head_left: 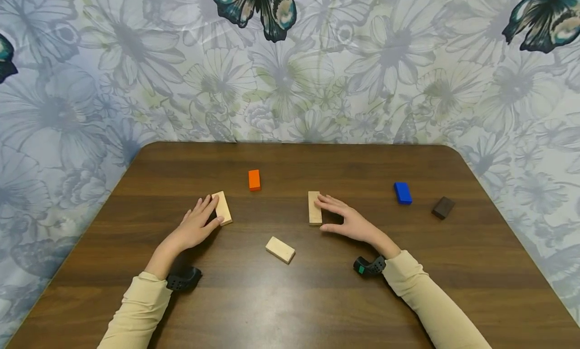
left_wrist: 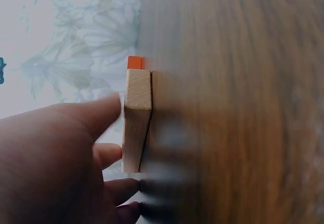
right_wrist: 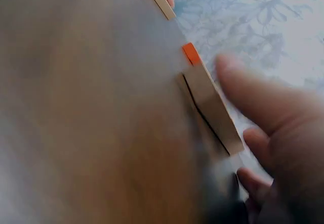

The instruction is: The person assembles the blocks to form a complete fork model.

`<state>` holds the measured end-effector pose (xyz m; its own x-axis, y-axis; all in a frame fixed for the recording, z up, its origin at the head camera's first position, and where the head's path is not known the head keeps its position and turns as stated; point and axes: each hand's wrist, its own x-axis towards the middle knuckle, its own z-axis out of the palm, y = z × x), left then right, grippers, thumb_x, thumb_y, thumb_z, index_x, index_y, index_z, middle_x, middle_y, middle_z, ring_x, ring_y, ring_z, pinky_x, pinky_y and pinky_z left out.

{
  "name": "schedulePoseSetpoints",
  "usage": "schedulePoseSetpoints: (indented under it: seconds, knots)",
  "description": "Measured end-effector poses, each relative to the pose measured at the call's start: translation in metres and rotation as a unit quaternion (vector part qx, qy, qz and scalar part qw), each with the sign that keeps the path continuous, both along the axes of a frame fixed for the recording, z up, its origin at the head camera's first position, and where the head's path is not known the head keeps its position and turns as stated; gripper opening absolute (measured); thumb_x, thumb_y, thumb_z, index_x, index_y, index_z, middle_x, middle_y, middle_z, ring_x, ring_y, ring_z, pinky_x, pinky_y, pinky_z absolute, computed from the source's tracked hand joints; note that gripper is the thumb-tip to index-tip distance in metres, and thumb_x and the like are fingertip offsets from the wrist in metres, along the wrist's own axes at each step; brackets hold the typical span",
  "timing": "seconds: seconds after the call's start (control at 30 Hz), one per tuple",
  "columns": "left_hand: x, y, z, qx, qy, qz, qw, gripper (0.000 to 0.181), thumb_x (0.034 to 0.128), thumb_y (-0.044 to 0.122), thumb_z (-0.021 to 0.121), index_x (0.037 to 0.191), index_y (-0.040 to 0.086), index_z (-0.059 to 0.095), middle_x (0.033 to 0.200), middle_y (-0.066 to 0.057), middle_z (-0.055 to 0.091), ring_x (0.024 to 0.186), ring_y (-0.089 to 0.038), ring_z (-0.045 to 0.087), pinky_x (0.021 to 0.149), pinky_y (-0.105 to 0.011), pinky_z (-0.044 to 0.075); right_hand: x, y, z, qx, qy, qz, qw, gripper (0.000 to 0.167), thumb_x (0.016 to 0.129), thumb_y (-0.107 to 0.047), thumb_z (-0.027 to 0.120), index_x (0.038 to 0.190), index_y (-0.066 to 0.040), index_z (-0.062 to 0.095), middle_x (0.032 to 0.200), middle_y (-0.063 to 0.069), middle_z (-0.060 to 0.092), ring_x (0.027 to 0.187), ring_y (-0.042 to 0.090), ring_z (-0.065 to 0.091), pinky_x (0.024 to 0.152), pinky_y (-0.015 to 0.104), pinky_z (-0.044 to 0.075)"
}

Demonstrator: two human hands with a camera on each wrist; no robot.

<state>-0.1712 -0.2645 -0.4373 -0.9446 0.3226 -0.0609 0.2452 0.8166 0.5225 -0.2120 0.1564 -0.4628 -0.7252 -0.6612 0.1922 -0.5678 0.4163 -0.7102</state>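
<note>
The left hand [head_left: 198, 225] is at the left side of a pale wooden block [head_left: 224, 208], its index fingertip and thumb tip over the block's edge. In the left wrist view, the thumb is extended beside the same block [left_wrist: 136, 128], not curled round it. Over the right side of a second pale wooden block [head_left: 314, 208] reaches the right hand [head_left: 346, 220], fingers extended and thumb held apart. The right wrist view shows this block [right_wrist: 215, 110] lying flat beside the blurred thumb. Between the hands, nearer the front, lies a third pale block [head_left: 280, 250].
Farther back on the brown table [head_left: 290, 308] lies an orange block [head_left: 254, 180]. A blue block [head_left: 403, 193] and a dark brown block [head_left: 443, 207] lie to the right. Behind the table's far edge stands a wall with a flower and butterfly pattern [head_left: 290, 87].
</note>
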Motion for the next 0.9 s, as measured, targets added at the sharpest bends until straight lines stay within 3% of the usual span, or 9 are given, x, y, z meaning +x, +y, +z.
schedulePoseSetpoints:
  seconds: [0.17, 0.27, 0.37, 0.47, 0.6, 0.7, 0.77, 0.9]
  knots:
    - [-0.002, 0.007, 0.002, -0.017, -0.003, 0.034, 0.9993, 0.080, 0.0950, 0.053, 0.044, 0.148, -0.002, 0.019, 0.148, -0.031, 0.011, 0.135, -0.047, 0.005, 0.099, -0.066, 0.006, 0.004, -0.003, -0.004, 0.026, 0.051, -0.004, 0.9984, 0.058, 0.088, -0.026, 0.067, 0.140, -0.011, 0.046, 0.150, 0.008, 0.028, 0.137, 0.032, 0.018, 0.106, 0.054, 0.015]
    - [-0.004, 0.017, 0.005, -0.047, 0.007, 0.053, 0.9974, 0.088, 0.0904, 0.060, 0.045, 0.147, -0.003, 0.022, 0.146, -0.033, 0.017, 0.133, -0.048, 0.011, 0.100, -0.066, 0.009, 0.005, -0.003, -0.005, 0.022, 0.058, -0.011, 0.9980, 0.056, 0.088, -0.023, 0.067, 0.139, -0.010, 0.048, 0.149, 0.008, 0.029, 0.137, 0.032, 0.020, 0.105, 0.054, 0.016]
    - [-0.005, 0.026, 0.005, -0.084, 0.031, 0.060, 0.9942, 0.086, 0.0900, 0.056, 0.050, 0.145, -0.006, 0.025, 0.142, -0.035, 0.023, 0.131, -0.050, 0.018, 0.099, -0.065, 0.015, 0.006, -0.003, -0.006, 0.021, 0.058, -0.012, 0.9980, 0.055, 0.088, -0.022, 0.067, 0.139, -0.010, 0.048, 0.149, 0.009, 0.029, 0.136, 0.032, 0.020, 0.105, 0.053, 0.017]
    - [-0.006, 0.031, 0.005, -0.092, 0.046, 0.062, 0.9928, 0.075, 0.0925, 0.041, 0.055, 0.144, -0.006, 0.027, 0.141, -0.035, 0.027, 0.129, -0.051, 0.022, 0.099, -0.065, 0.017, 0.005, -0.004, -0.006, 0.021, 0.061, -0.010, 0.9978, 0.055, 0.089, -0.022, 0.066, 0.139, -0.011, 0.048, 0.149, 0.009, 0.029, 0.136, 0.032, 0.021, 0.105, 0.052, 0.017]
    - [-0.006, 0.026, 0.007, -0.063, 0.049, 0.056, 0.9952, 0.064, 0.0927, 0.022, 0.058, 0.144, -0.004, 0.031, 0.138, -0.034, 0.032, 0.124, -0.051, 0.031, 0.095, -0.065, 0.026, 0.005, -0.005, -0.006, 0.021, 0.065, -0.006, 0.9976, 0.055, 0.089, -0.023, 0.065, 0.140, -0.011, 0.046, 0.149, 0.009, 0.029, 0.136, 0.033, 0.020, 0.105, 0.054, 0.017]
    - [-0.007, 0.014, 0.007, -0.036, 0.058, 0.036, 0.9970, 0.062, 0.0904, 0.013, 0.062, 0.143, -0.003, 0.034, 0.132, -0.033, 0.042, 0.109, -0.046, 0.050, 0.083, -0.058, 0.041, 0.005, -0.006, -0.004, 0.019, 0.064, -0.004, 0.9977, 0.055, 0.090, -0.023, 0.065, 0.140, -0.011, 0.046, 0.149, 0.009, 0.029, 0.136, 0.034, 0.020, 0.105, 0.054, 0.016]
    - [-0.008, 0.004, 0.007, -0.015, 0.064, 0.020, 0.9976, 0.061, 0.0891, 0.011, 0.064, 0.142, -0.003, 0.036, 0.127, -0.032, 0.048, 0.097, -0.042, 0.057, 0.074, -0.052, 0.044, 0.004, -0.005, -0.004, 0.019, 0.063, -0.006, 0.9978, 0.054, 0.090, -0.023, 0.065, 0.140, -0.012, 0.047, 0.149, 0.008, 0.029, 0.136, 0.034, 0.020, 0.106, 0.053, 0.016]
    - [-0.012, -0.013, 0.004, 0.031, 0.078, -0.005, 0.9965, 0.054, 0.0871, 0.007, 0.067, 0.136, -0.002, 0.047, 0.123, -0.027, 0.054, 0.103, -0.041, 0.055, 0.081, -0.053, 0.043, 0.004, -0.004, -0.003, 0.019, 0.065, -0.010, 0.9977, 0.051, 0.092, -0.022, 0.062, 0.139, -0.011, 0.047, 0.149, 0.009, 0.030, 0.136, 0.034, 0.021, 0.106, 0.053, 0.016]
